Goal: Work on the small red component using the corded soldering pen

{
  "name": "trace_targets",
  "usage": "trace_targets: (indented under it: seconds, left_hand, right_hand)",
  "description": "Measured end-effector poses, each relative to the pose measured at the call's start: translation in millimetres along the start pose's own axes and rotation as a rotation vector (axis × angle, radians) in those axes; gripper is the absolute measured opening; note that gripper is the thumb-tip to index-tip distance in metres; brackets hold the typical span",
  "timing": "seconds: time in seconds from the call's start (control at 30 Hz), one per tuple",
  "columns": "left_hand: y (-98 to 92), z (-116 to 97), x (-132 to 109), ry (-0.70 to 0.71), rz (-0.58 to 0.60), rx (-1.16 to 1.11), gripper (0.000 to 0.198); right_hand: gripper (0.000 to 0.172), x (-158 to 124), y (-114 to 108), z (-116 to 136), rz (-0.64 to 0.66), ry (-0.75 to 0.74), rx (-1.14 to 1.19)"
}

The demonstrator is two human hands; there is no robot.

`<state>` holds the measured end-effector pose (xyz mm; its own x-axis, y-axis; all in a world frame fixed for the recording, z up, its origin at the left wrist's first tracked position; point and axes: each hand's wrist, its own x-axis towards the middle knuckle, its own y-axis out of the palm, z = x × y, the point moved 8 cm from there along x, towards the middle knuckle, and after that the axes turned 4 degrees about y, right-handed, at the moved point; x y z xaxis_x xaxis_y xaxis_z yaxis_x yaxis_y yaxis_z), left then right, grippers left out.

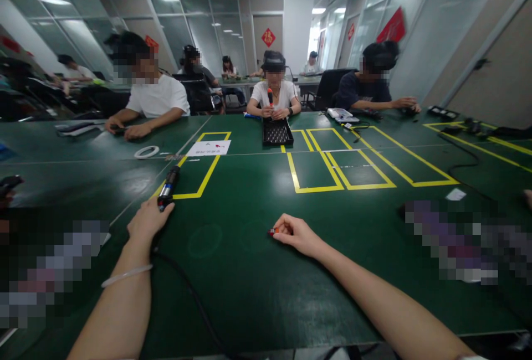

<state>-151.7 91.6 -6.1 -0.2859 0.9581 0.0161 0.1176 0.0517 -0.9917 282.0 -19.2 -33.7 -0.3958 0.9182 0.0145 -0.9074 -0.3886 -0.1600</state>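
Observation:
My left hand (149,220) is closed around the near end of a black cylindrical tool (168,184) with a silver and blue band. The tool points away from me over the left yellow taped outline; its exact kind is unclear. A black cable (187,277) runs from beside my left wrist toward the table's near edge. My right hand (298,236) rests low over the green table (241,293), fingers curled in. At its fingertips shows a small red piece (272,232), mostly hidden and too small to name.
Yellow tape outlines (318,189) mark the table. A printed white sheet (209,148), a white ring (146,152) and a black tray (277,133) lie farther off. Across the table, a person (280,94) holds a red-and-black screwdriver (270,96). Other people sit at both sides.

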Motion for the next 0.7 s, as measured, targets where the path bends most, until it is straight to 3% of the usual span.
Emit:
trace_targets:
  seconds: [0.43, 0.7]
  left_hand:
    - [-0.8, -18.4, -1.6, 0.123, -0.033, 0.033, 0.068]
    - [0.0, -79.0, -33.0, 0.266, -0.054, 0.102, 0.057]
  right_hand:
    - [0.028, 0.9, 1.0, 1.0, 0.014, 0.014, 0.003]
    - [0.03, 1.0, 1.3, 2.0, 0.014, 0.02, 0.008]
